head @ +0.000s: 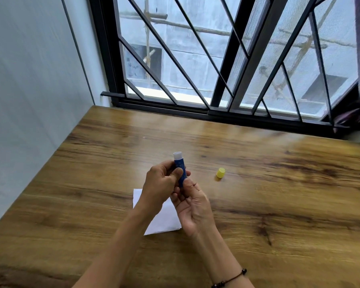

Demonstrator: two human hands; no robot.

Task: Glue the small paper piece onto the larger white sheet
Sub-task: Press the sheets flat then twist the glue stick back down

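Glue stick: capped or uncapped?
Uncapped. The glue stick shows a bare white tip, and the yellow cap lies on the table, apart.

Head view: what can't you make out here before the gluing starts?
- Small paper piece: not visible; could lie under the hands.
- White sheet: its middle is covered by the left hand and right hand.
- Glue stick: base hidden by fingers, label blurred.
- Yellow cap: too blurred for detail.
- Forearms: cut off by the bottom edge.
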